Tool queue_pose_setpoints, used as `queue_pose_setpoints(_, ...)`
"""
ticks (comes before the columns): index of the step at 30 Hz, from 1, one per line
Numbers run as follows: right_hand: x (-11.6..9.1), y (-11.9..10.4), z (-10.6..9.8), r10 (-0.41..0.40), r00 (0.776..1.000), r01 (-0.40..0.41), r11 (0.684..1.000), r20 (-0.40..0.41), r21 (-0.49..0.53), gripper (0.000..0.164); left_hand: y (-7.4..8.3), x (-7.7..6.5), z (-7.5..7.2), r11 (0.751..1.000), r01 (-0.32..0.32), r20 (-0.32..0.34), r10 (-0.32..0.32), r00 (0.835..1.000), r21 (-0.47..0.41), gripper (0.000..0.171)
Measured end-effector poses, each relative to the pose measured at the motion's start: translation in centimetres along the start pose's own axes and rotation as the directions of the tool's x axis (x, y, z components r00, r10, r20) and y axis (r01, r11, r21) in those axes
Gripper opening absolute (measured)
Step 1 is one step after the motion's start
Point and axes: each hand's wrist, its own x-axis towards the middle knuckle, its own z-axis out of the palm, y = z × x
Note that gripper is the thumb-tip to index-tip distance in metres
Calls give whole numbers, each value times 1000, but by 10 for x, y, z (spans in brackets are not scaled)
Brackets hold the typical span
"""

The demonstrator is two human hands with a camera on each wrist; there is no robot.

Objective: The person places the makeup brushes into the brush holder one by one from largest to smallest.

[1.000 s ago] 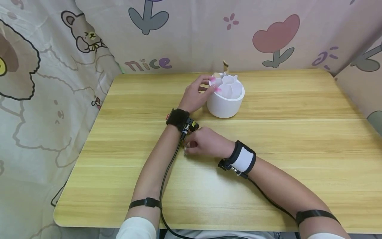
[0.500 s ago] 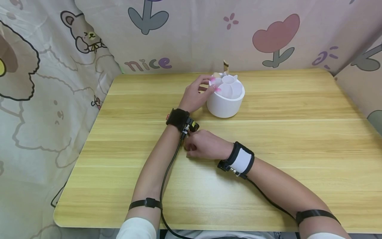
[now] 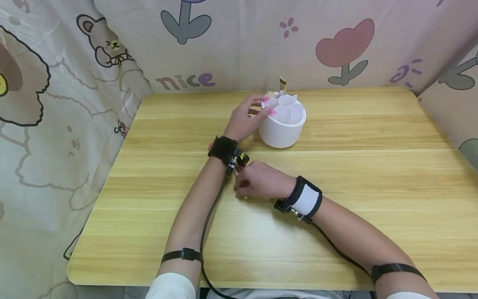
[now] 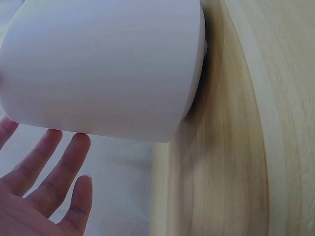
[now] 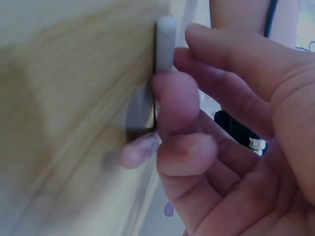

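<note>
A white round organizer with compartments stands toward the back of the wooden table. My left hand holds its left rim with thumb and forefinger; in the left wrist view the fingers are spread against the outer wall. Low over the table, nearer the front, my right hand has its fingers curled in. It pinches a slim white rod with a rounded end, close along the tabletop in the right wrist view. The fingers hide the rod's middle, so I cannot tell what kind of thing it is.
In the organizer's back compartments stand a gold-tipped item and a beige piece. The wooden table ends at a patterned curtain. A black cable runs along the left forearm, which passes right beside the right hand.
The right hand has shifted a little, ending slightly to the right, with its fingers shifting about the white rod. The left hand and the organizer have stayed put.
</note>
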Motion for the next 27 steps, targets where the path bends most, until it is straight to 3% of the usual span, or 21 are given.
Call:
queue_pose_setpoints(6, 1, -1, -4, 73, 995, -73, 997, -72, 5, 11, 0, 0, 0, 1000, 16, 1, -16, 1000, 5, 41)
queue_pose_setpoints(13, 5, 1, 1, 52, 991, -53, 999, -125, -7, 10, 0, 1, 0, 1000, 30, 5, -30, 1000, 6, 42)
queue_pose_setpoints(27, 5, -1, 4, 110, 991, -109, 994, -80, 16, 11, 1, 0, 0, 1000, 24, 5, -24, 1000, 10, 42)
